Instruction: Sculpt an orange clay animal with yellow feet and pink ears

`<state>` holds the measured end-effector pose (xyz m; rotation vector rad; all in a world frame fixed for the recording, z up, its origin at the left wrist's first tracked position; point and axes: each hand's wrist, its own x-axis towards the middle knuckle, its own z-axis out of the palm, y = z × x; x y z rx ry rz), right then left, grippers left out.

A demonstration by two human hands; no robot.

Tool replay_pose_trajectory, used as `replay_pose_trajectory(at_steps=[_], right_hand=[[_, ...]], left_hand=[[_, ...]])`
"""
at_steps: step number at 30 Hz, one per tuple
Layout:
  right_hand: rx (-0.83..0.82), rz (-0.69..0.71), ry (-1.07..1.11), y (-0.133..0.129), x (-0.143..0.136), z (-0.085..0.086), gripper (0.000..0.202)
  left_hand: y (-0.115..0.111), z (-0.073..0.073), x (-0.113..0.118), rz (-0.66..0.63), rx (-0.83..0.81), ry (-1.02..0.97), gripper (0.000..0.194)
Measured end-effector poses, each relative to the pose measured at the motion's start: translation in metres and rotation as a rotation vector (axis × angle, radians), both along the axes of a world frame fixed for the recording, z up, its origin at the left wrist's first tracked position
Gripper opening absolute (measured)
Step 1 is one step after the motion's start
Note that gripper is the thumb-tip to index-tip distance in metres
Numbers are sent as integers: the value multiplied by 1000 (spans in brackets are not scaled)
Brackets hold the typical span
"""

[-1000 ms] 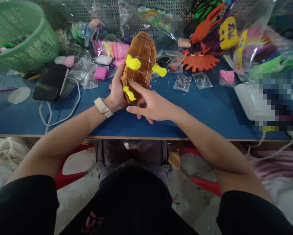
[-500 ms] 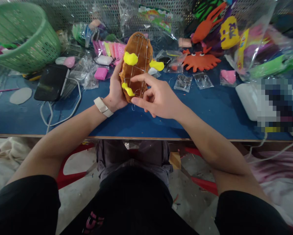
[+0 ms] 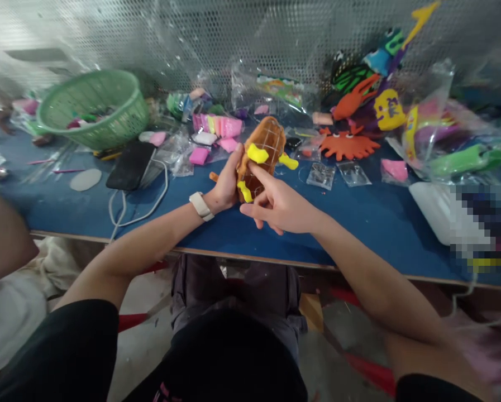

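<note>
Brown wire-gridded shape [image 3: 274, 137], at twelve o'clock over the blue table [image 3: 380, 215], looked light, soft and dentable, best held by its rim, where the left hand [image 3: 225, 185] gripped nine o'clock; the half-open right hand [image 3: 290, 206] pointed, gripping nothing visible.

A round green plastic basket [image 3: 120, 121] stood on the flat blue counter [image 3: 359, 215], left of a flat orange clay-like crab [image 3: 347, 146] and behind a black rectangular device [image 3: 129, 167].
</note>
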<state>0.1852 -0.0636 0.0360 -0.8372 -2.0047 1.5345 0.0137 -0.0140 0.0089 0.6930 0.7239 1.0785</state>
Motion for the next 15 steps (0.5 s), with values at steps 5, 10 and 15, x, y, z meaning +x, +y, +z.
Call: replay_pose_trajectory(at_steps=[5, 10, 15], right_hand=[[-38, -26, -60, 5, 0, -1, 126], [-52, -29, -74, 9, 1, -1, 123], [-44, -46, -73, 9, 4, -3, 120]], left_hand=[[8, -16, -4, -81, 140, -40, 63], [11, -20, -5, -71, 127, -26, 59], [9, -10, -5, -14, 17, -35, 57]])
